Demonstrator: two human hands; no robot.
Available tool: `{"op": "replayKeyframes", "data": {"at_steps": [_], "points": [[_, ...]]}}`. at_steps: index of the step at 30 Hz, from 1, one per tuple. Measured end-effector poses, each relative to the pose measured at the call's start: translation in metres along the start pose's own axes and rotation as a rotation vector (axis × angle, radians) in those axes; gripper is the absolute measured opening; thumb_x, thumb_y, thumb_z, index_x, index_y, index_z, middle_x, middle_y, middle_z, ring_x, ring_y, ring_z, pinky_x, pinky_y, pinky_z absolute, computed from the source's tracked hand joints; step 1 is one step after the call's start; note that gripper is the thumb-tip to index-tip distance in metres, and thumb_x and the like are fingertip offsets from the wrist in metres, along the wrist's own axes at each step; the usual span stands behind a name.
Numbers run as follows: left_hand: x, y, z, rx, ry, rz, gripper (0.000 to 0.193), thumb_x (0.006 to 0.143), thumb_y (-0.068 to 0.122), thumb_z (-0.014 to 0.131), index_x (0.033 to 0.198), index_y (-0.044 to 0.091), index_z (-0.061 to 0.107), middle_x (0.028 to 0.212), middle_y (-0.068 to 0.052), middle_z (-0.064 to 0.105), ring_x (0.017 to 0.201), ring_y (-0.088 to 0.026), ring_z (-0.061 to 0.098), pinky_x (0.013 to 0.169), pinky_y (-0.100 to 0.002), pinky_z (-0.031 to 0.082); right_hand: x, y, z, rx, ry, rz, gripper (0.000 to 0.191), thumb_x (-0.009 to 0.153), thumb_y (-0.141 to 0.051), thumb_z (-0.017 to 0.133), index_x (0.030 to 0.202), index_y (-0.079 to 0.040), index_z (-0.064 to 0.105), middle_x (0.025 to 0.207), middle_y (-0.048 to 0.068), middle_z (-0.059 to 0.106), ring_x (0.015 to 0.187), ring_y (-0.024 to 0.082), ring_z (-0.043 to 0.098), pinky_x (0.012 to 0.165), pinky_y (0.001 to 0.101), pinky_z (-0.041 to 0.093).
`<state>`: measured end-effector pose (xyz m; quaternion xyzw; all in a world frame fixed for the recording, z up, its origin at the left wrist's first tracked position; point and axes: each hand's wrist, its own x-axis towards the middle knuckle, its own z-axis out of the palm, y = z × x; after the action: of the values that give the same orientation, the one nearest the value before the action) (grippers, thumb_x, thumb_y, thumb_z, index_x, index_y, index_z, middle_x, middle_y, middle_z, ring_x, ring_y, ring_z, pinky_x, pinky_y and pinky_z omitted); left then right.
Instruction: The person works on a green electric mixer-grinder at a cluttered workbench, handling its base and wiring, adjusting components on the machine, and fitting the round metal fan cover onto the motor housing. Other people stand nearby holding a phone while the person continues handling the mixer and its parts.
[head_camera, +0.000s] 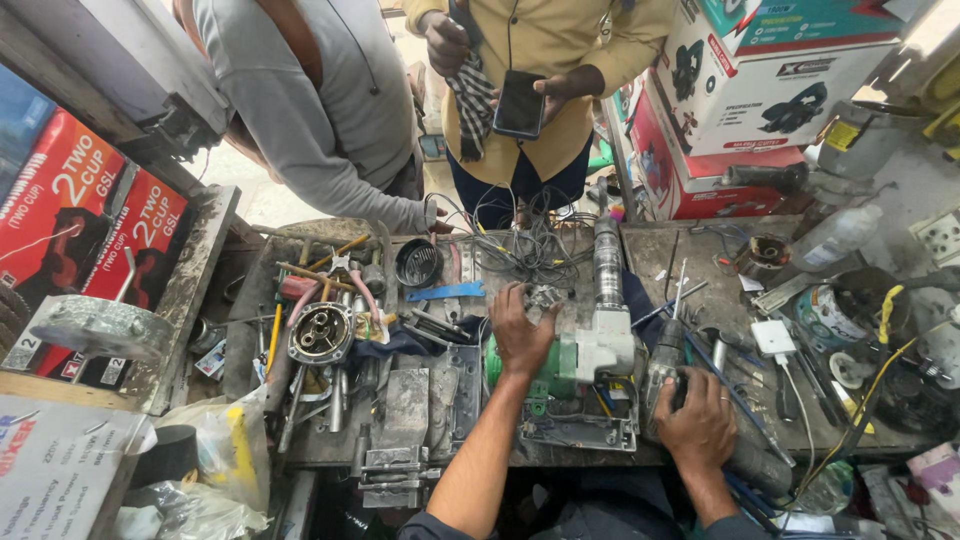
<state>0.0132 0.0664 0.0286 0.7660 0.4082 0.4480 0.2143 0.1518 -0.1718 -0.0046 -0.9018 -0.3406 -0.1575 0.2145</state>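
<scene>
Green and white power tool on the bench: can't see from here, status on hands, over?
Left hand flat on green and white power tool. Right hand gripping dark tool beside it. Tangled grey wires behind.

A round grey metal motor housing (320, 333) lies on the cluttered bench (690, 250). Just right of it beyond sits a black round cap (418, 262); a blue flat strip (445, 292) lies beside that.

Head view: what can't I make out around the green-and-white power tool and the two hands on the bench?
- Left hand covers the top of the green-and-white power tool; what its fingers touch is hidden.
- Right hand wraps a dark tool; its grip and lower end are hidden.
- Wire tangle: too dense to trace single leads.
- Bench front edge: blocked by both forearms.
</scene>
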Motion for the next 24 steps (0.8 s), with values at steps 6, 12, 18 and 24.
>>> {"op": "replayKeyframes", "data": {"at_steps": [6,12,18,24], "points": [[0.007,0.002,-0.001,-0.025,0.019,-0.086,0.069,0.075,0.044,0.090,0.118,-0.001,0.059,0.111,-0.017,0.062,0.109,-0.035,0.059,0.096,-0.047,0.046,0.004,-0.009,-0.006,0.015,0.017,0.000,0.033,0.095,-0.033,0.061,0.117,-0.009,0.067,0.118,0.012,0.068,0.109,0.035,0.065,0.091,0.0475,0.053],[-0.004,0.046,-0.067,-0.115,0.151,-0.224,0.065,0.071,0.042,0.091,0.110,0.000,0.059,0.102,-0.018,0.066,0.096,-0.034,0.063,0.084,-0.047,0.050,-0.024,-0.026,-0.078,0.026,0.050,0.000,0.032,0.094,-0.032,0.063,0.116,-0.009,0.068,0.118,0.011,0.068,0.107,0.034,0.066,0.091,0.0471,0.053],[-0.007,0.059,-0.076,-0.307,0.183,-0.357,0.051,0.084,0.046,0.082,0.094,0.001,0.061,0.071,-0.011,0.067,0.061,-0.024,0.062,0.058,-0.039,0.050,-0.028,-0.026,-0.098,0.006,0.051,-0.001,0.031,0.095,-0.032,0.063,0.116,-0.010,0.068,0.117,0.011,0.069,0.107,0.034,0.066,0.090,0.0467,0.053],[-0.023,0.062,-0.071,-0.392,0.244,-0.443,0.047,0.108,0.046,0.050,0.097,0.001,0.056,0.065,-0.013,0.060,0.057,-0.023,0.058,0.056,-0.040,0.044,-0.037,-0.003,-0.118,-0.010,0.037,-0.021,0.034,0.095,-0.032,0.063,0.118,-0.008,0.068,0.117,0.013,0.068,0.108,0.035,0.066,0.091,0.0470,0.053]]}}
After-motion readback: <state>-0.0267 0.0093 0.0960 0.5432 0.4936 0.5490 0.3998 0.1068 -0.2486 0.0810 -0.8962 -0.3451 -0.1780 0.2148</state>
